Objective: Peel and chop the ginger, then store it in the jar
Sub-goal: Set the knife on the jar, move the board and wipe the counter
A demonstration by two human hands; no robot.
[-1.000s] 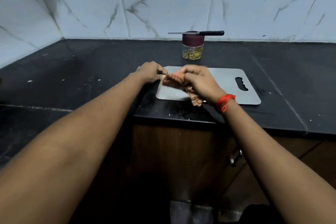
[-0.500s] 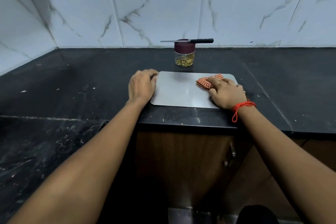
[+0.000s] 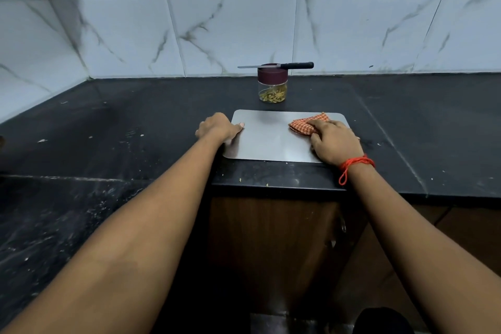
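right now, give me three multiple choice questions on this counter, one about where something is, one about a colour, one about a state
1. Where does the knife lie?
A. in a sink
B. across the lid of the jar
C. on the floor

2. What colour is the jar's lid?
A. dark maroon
B. white
C. green

3. What is the right hand doing?
A. gripping the knife
B. holding a checked cloth down on the board
C. hanging idle at the person's side

Answers:
1. B, since the blade and black handle stick out to either side of the lid.
2. A, since the lid shows dark maroon above the clear jar body.
3. B, since its fingers lie over the bunched orange cloth at the board's right end.
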